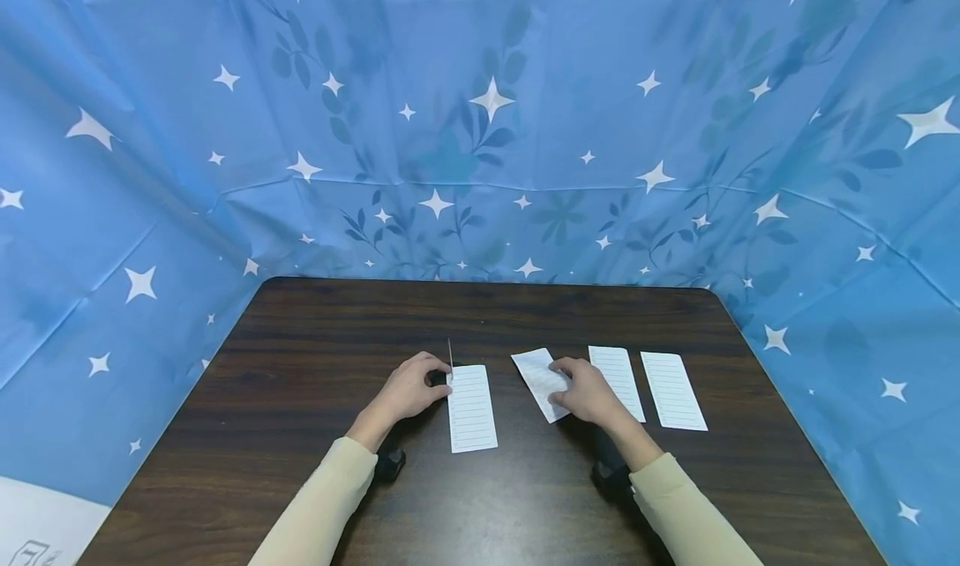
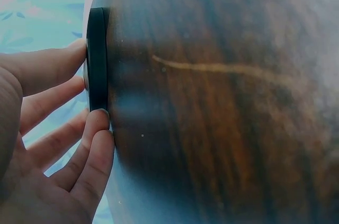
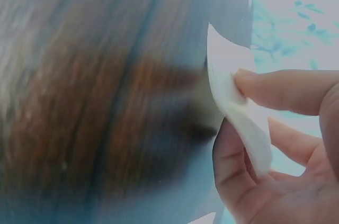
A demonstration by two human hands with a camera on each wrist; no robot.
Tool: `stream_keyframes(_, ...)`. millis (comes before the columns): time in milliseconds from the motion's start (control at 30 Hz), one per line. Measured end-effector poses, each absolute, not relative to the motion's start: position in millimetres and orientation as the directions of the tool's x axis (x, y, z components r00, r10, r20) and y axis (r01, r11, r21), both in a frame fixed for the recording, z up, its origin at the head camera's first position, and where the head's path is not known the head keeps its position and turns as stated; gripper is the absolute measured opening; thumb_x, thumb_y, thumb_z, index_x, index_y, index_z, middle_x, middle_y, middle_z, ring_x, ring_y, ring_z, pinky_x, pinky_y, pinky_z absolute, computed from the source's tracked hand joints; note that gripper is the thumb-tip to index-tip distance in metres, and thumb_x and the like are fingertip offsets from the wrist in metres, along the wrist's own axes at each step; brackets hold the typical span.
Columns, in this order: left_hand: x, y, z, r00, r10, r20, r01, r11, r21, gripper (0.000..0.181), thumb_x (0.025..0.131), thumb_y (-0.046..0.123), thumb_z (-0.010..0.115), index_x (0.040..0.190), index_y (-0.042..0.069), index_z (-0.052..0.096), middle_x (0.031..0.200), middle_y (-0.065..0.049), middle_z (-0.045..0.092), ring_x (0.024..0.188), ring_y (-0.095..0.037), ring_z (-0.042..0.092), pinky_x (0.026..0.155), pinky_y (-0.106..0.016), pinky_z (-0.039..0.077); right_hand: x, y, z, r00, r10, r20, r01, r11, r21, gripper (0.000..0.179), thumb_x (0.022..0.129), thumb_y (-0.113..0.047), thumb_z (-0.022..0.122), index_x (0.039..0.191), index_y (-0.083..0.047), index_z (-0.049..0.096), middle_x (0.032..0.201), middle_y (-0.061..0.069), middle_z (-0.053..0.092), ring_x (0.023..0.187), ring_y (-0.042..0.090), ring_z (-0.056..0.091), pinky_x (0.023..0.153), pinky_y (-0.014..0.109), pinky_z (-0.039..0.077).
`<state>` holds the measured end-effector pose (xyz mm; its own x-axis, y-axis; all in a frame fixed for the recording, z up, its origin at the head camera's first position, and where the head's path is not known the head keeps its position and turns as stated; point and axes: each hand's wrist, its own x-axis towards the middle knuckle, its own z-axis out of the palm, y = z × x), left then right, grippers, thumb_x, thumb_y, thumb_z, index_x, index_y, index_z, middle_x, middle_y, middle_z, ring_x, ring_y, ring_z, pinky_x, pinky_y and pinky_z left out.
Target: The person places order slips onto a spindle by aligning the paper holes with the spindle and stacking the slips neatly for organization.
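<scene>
My left hand [image 1: 412, 388] is at the left edge of a lined white paper slip [image 1: 473, 416] on the table. In the left wrist view its thumb and fingertips pinch a narrow black object [image 2: 97, 60], seen edge-on; its kind cannot be told. A thin upright strip [image 1: 450, 351] shows above the fingertips in the head view. My right hand [image 1: 590, 393] pinches another white paper slip [image 1: 536, 374] between thumb and fingers. That slip [image 3: 229, 70] looks bent and partly raised in the right wrist view, its lower part hidden by the fingers.
Two more lined slips lie to the right: one [image 1: 621, 374] partly behind the right hand, the other [image 1: 673, 391] farther right. The dark wood table [image 1: 480, 508] meets a blue star-patterned curtain [image 1: 480, 149] at the back. A white printed surface [image 1: 45, 520] shows lower left.
</scene>
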<state>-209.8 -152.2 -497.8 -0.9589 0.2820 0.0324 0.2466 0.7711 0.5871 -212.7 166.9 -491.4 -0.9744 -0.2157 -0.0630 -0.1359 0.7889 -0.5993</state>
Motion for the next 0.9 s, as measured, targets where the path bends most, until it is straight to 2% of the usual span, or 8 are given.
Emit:
stream_keyframes(133,-209.8,-152.3,-498.3,-0.957,0.287,0.036,0.253,0.77,0.585,0.029,0.091,0.021,0.078,0.118,0.011,0.074,0.118,-0.006,0.065,0.08,-0.013,0.055,0.073,-0.036,0.048,-211.6,167.2,-492.5,-0.98,-0.178,-0.088,-0.069,0.723,-0.688,0.042,0.082,-0.005,0.078,0.122,0.002,0.067,0.131,0.024,0.062,0.125,0.044,0.054,0.1,0.057,0.044)
stream_keyframes(233,-209.4,-152.5,-498.1,-0.958,0.286,0.035,0.252,0.772,0.584,0.029,0.091,0.021,0.078,0.118,0.011,0.074,0.118,-0.005,0.065,0.08,-0.013,0.055,0.073,-0.037,0.048,-210.5,165.7,-490.2,-0.983,-0.149,-0.11,-0.025,0.695,-0.719,0.033,0.086,-0.006,0.075,0.118,0.002,0.069,0.128,0.023,0.063,0.123,0.042,0.056,0.098,0.056,0.045)
stream_keyframes(367,-209.5,-152.6,-497.8,-0.958,0.285,0.028,0.247,0.774,0.583,0.029,0.091,0.021,0.077,0.119,0.011,0.073,0.119,-0.006,0.065,0.08,-0.013,0.055,0.073,-0.036,0.048,-210.3,163.3,-486.1,-0.986,-0.124,-0.109,-0.011,0.704,-0.71,0.025,0.09,-0.004,0.068,0.114,0.002,0.072,0.123,0.022,0.067,0.118,0.04,0.06,0.095,0.055,0.047)
stream_keyframes(567,-209.8,-152.6,-497.0,-0.96,0.278,0.026,0.24,0.774,0.586,0.03,0.091,0.021,0.078,0.119,0.011,0.073,0.119,-0.006,0.065,0.08,-0.013,0.055,0.073,-0.036,0.048,-211.3,161.2,-487.0,-0.989,-0.137,-0.061,-0.06,0.735,-0.675,0.024,0.088,0.0,0.067,0.11,0.003,0.074,0.12,0.022,0.069,0.115,0.04,0.062,0.096,0.055,0.047)
stream_keyframes(667,-210.1,-152.4,-496.9,-0.961,0.276,0.026,0.239,0.777,0.583,0.03,0.091,0.021,0.078,0.119,0.011,0.074,0.12,-0.006,0.065,0.081,-0.014,0.055,0.074,-0.037,0.048,-211.5,160.2,-489.4,-0.99,-0.134,-0.042,-0.071,0.738,-0.671,0.023,0.087,-0.001,0.069,0.109,0.001,0.075,0.117,0.02,0.07,0.099,0.032,0.065,0.087,0.048,0.051)
stream_keyframes(800,-209.9,-152.0,-497.8,-0.96,0.279,0.024,0.241,0.78,0.578,0.03,0.091,0.022,0.078,0.119,0.011,0.073,0.121,-0.006,0.065,0.083,-0.015,0.056,0.075,-0.038,0.049,-210.2,159.4,-489.7,-0.99,-0.131,-0.044,-0.061,0.701,-0.711,0.025,0.086,-0.001,0.069,0.11,0.0,0.074,0.11,0.017,0.072,0.066,0.019,0.059,0.063,0.036,0.049)
stream_keyframes(900,-210.4,-152.1,-497.6,-0.959,0.284,0.025,0.246,0.778,0.578,0.03,0.091,0.022,0.078,0.119,0.011,0.073,0.121,-0.007,0.065,0.082,-0.015,0.056,0.075,-0.038,0.049,-209.4,158.9,-487.1,-0.99,-0.138,-0.042,-0.059,0.653,-0.755,0.027,0.086,-0.001,0.069,0.113,0.001,0.073,0.103,0.015,0.072,0.057,0.016,0.056,0.054,0.032,0.046)
